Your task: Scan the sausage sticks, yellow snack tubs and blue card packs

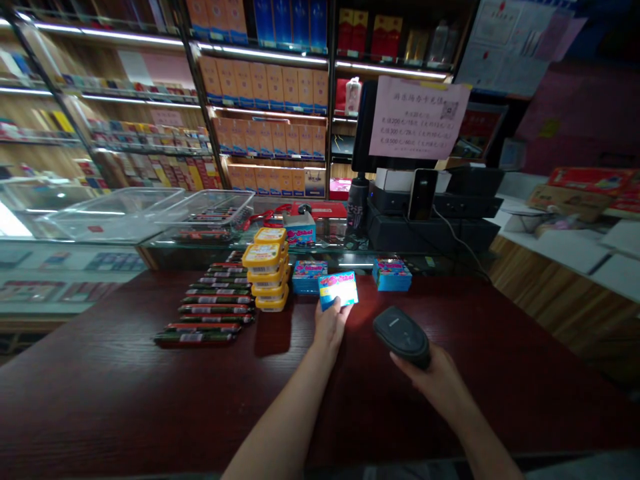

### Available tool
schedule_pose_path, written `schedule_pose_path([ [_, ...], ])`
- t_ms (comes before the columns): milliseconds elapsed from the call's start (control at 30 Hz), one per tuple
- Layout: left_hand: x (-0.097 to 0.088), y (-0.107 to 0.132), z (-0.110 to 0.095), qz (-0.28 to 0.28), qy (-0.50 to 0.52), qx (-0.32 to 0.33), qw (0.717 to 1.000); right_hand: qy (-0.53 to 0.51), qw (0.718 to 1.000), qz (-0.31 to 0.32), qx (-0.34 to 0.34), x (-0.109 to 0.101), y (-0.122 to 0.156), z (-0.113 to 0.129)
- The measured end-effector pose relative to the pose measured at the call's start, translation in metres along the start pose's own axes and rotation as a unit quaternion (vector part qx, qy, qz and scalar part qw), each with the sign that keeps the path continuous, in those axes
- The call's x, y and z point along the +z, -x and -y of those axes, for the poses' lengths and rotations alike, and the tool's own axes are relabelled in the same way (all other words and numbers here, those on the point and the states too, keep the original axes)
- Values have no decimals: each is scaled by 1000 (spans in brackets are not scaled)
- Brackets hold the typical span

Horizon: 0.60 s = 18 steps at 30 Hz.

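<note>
My left hand point(331, 325) grips a small blue box point(339, 288) with a colourful print and tilts its face up over the dark red counter point(100, 387). My right hand point(429, 379) is wrapped round a black handheld scanner point(401, 335), whose head points at that box; a patch of light falls on the box. Two more blue boxes lie behind, one at centre point(309, 275) and one to the right point(391, 274). A stack of yellow-lidded tubs point(267, 275) stands to the left of my left hand.
A row of several thin green-and-red wrapped sticks point(210, 310) lies left of the tubs. Clear plastic trays point(150, 212) sit on a glass case behind. A black till with a monitor and pink notice point(417, 117) stands at the back right. Shelves of boxed goods point(270, 87) fill the wall.
</note>
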<state>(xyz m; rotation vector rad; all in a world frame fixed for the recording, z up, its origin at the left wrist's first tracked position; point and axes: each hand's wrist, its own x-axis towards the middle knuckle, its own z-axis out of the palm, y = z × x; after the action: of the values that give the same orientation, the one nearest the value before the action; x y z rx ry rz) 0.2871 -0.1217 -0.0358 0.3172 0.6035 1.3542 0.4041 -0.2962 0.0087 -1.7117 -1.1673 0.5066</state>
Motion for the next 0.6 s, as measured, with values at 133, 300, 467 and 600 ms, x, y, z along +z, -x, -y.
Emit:
schedule_pose_path([
  [133,-1,2,-2,16,5,-9,1000,-4,1000,12,-17,0,1,0],
  [300,-2,2,-4,16,9,-20,1000,155,986,17,-55,-7,-7,-7],
  [467,-5,4,-2,61,-16,-15,998,421,907,-1,-20,-9,-19,-15],
  [600,1,5,-7,91,-98,76,988,444,894,-27,-60,-1,-20,-27],
])
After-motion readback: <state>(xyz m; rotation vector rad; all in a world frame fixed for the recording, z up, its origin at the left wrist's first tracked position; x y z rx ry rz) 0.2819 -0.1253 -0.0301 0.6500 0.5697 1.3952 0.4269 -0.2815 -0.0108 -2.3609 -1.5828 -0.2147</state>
